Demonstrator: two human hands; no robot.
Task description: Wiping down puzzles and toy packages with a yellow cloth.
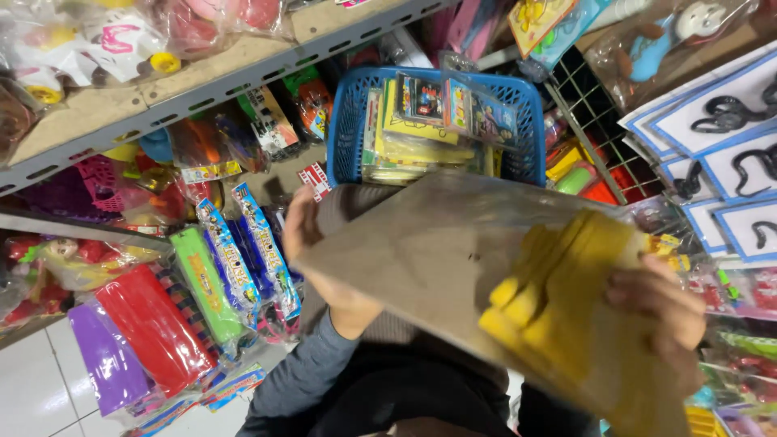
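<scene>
A view looking down at two hands holding a flat packet in a crowded toy shop. At far left, a grey metal shelf (202,89) runs diagonally, loaded with bagged toys. Below it hang long wrapped toys: a purple one (105,360), a red one (154,328), a green one (206,287) and blue-edged packets (259,243), above a white tiled floor (32,388).

Left of centre, the left hand (312,243) grips the left edge of a brown cardboard-backed packet (421,259), thumb side toward the camera, its grey sleeve (303,380) reaching down. The packet is tilted, sloping down to the right, and spans the gap between both hands, which are well apart. Blurred yellow pieces (558,299) sit under plastic on its right half.

Behind the packet, a blue plastic basket (352,121) holds more carded toys.

At right, the right hand (664,320) clasps the packet's right edge, fingers curled over the front beside the yellow pieces. Beyond it hang white cards with black toy snakes (728,113).
</scene>
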